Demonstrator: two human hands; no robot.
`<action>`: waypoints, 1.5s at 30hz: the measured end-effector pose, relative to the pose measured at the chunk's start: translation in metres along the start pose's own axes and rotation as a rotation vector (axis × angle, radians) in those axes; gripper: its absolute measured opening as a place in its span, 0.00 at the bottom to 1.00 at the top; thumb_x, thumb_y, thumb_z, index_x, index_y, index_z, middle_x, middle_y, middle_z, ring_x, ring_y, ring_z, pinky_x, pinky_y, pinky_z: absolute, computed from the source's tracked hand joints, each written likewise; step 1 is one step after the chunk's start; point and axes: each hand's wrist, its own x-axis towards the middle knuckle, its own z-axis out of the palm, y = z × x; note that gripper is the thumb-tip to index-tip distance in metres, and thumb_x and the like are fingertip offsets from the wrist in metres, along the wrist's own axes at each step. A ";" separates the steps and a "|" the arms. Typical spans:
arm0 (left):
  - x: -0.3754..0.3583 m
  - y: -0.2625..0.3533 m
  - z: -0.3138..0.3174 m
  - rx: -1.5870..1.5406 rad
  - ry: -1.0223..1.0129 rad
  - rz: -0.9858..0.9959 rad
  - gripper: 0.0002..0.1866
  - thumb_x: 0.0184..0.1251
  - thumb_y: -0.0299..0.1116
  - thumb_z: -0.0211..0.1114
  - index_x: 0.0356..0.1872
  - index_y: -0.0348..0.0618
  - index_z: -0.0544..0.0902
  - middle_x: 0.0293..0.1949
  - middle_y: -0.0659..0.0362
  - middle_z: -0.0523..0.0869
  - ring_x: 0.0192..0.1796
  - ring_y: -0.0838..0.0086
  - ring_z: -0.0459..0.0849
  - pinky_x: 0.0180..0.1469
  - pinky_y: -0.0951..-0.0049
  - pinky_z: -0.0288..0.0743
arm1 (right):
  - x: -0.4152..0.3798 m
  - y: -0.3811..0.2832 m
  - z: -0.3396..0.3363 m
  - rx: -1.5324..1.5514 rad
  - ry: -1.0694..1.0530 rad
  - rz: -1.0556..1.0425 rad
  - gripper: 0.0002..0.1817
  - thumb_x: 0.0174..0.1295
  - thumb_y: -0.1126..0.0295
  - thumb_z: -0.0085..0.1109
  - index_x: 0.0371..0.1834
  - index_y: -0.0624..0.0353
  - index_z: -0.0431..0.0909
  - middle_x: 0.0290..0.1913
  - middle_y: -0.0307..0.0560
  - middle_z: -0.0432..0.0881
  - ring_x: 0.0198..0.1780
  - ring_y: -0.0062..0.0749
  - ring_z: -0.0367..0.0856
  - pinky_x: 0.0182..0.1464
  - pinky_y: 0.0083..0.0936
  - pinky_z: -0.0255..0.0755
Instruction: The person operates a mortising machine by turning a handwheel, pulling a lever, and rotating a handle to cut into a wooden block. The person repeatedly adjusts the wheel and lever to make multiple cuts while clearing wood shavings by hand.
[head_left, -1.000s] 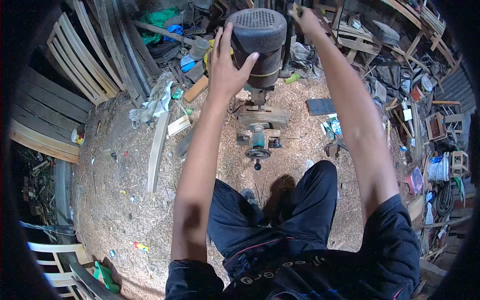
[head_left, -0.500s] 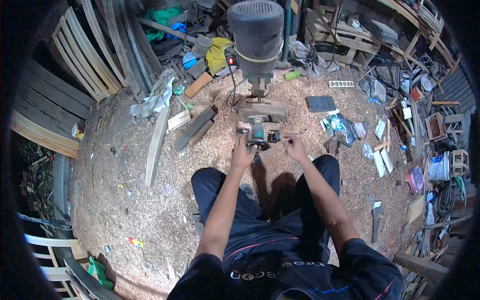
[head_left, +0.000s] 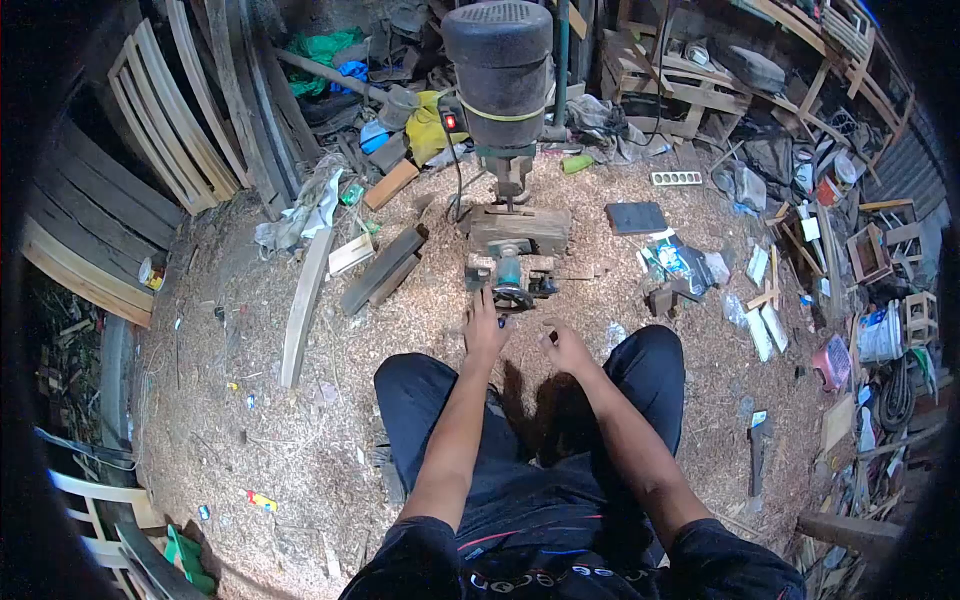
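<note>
A dark handwheel [head_left: 514, 299] sits at the near end of a green-bodied vise [head_left: 509, 270] under an upright drill press [head_left: 500, 75]. My left hand [head_left: 484, 328] is at the wheel's left side, its fingers stretched forward along the rim; contact is hard to make out. Off to the wheel's lower right, my right hand [head_left: 567, 350] hovers apart from it, fingers loosely bent, thumb separate and nothing visible in them. Behind the vise lies a rough wood block [head_left: 520, 228], below the drill's chuck [head_left: 510, 185].
Wood chips cover the floor [head_left: 240, 360]. Dark timber offcuts [head_left: 385, 270] and a long pale board [head_left: 306, 310] lie to the left. A power strip [head_left: 677, 178], a dark slab [head_left: 635, 217] and plastic packets [head_left: 680, 262] lie to the right. A hammer-like tool [head_left: 757, 455] rests farther right.
My right hand has drawn back toward me and left, away from the vise's right side. My left hand stays beside the handwheel, fingers now straighter. The whole view has shifted slightly.
</note>
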 end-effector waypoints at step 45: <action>0.216 0.225 -0.327 -0.212 1.277 0.647 0.11 0.59 0.33 0.57 0.37 0.43 0.84 0.45 0.54 0.87 0.55 0.59 0.82 0.66 0.59 0.64 | 0.372 -0.374 -0.354 0.721 0.765 -0.289 0.37 0.65 0.34 0.55 0.25 0.64 0.77 0.23 0.42 0.75 0.27 0.27 0.70 0.35 0.28 0.62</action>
